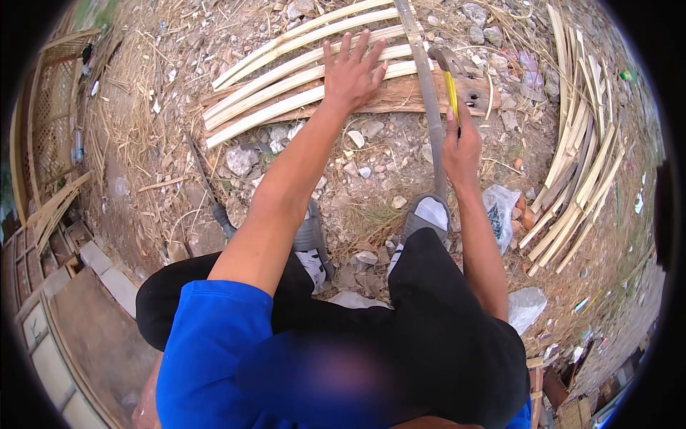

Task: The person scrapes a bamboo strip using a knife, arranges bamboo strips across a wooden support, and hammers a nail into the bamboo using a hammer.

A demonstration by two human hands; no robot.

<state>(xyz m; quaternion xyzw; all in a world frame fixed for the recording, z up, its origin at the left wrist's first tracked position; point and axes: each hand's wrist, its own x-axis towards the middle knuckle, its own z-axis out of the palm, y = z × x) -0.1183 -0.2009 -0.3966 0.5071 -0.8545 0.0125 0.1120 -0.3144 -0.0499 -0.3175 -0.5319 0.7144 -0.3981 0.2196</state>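
My left hand lies with fingers spread across several pale split wood or bamboo strips, set side by side. Beneath them is a rough wooden plank. In my right hand is a hammer with a yellow and black handle, its head resting over or just above the plank's right end. A long flat grey-brown bar crosses the strips and runs down to my right shoe. Whether the hammer head touches anything, I cannot tell.
A loose pile of similar strips lies at the right. Beside my right forearm sits a clear plastic bag. A long blade with a wrapped handle is near my left shoe. Stones and dry straw litter the ground.
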